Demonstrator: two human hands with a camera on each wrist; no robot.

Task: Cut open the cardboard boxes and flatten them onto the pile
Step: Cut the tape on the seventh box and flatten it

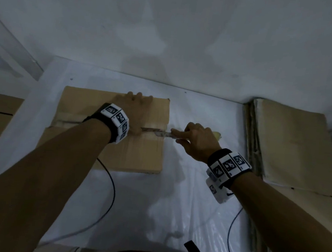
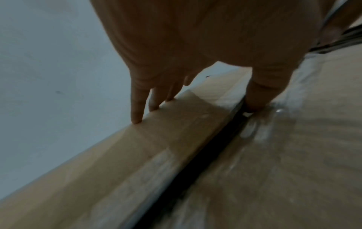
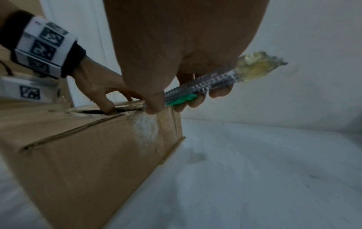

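brown cardboard box (image 1: 110, 129) upright on table, taped top seam partly slit.

In the head view we cannot see the fingertips of the left hand (image 1: 136, 112); they drop behind the far edge of the cardboard box (image 1: 110, 129) at centre left. The knife (image 1: 166, 134) in the right hand (image 1: 197, 141) shows only in part, its handle buried in the fist. At the right edge, the pile of flattened cardboard (image 1: 289, 146) runs out of frame. The lower half of the left wrist view is smeared, so we cannot read the tape there.
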